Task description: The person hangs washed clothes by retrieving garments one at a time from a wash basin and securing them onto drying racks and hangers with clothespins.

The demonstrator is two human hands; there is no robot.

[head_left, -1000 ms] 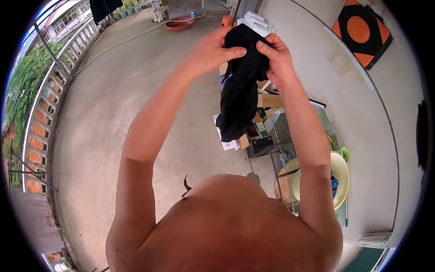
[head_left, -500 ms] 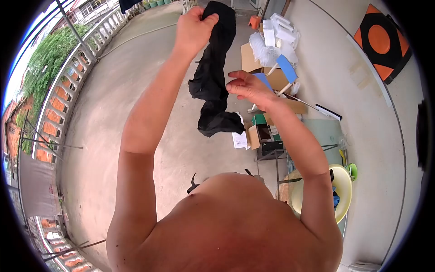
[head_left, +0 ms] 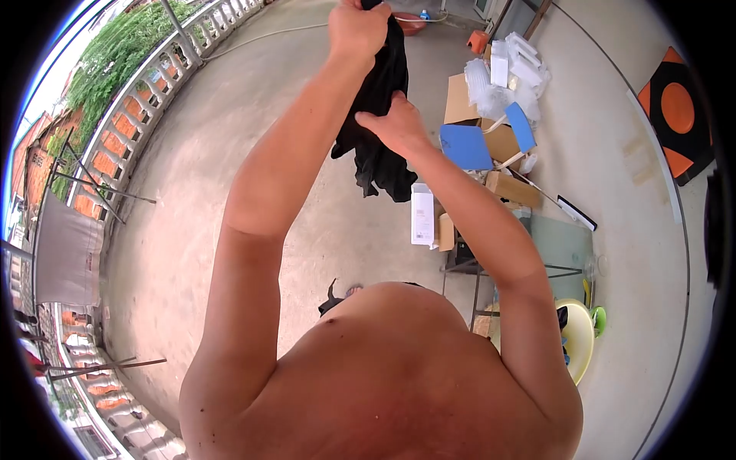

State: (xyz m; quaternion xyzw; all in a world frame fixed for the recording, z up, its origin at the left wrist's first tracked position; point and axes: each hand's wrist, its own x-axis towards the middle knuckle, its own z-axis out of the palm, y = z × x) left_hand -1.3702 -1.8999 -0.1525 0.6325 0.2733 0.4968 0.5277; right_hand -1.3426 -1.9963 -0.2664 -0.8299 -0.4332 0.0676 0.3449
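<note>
- The black cloth hangs in the air out in front of the person's chest, above the bare concrete floor, and both hands are at it.
- The left hand is curled closed on the top end of the cloth, close to the upper edge of the view.
- The right hand is lower, against the middle of the cloth, its thumb and 1 finger spread apart; the other fingers are hard to make out, so I cannot tell whether they grip a fold.
- The cloth looks light, thin and limp: it drops in loose creases, and its ragged-looking lower edge bunches up. It should be neither fragile nor very slippery.
- Best hold, I judge: 2 points well apart along an edge, pinched between thumb and fingers, since a grip at only 1 end lets the rest twist and fold.
- Beyond the right forearm lie a white box, blue panels and a yellow basin.
</note>
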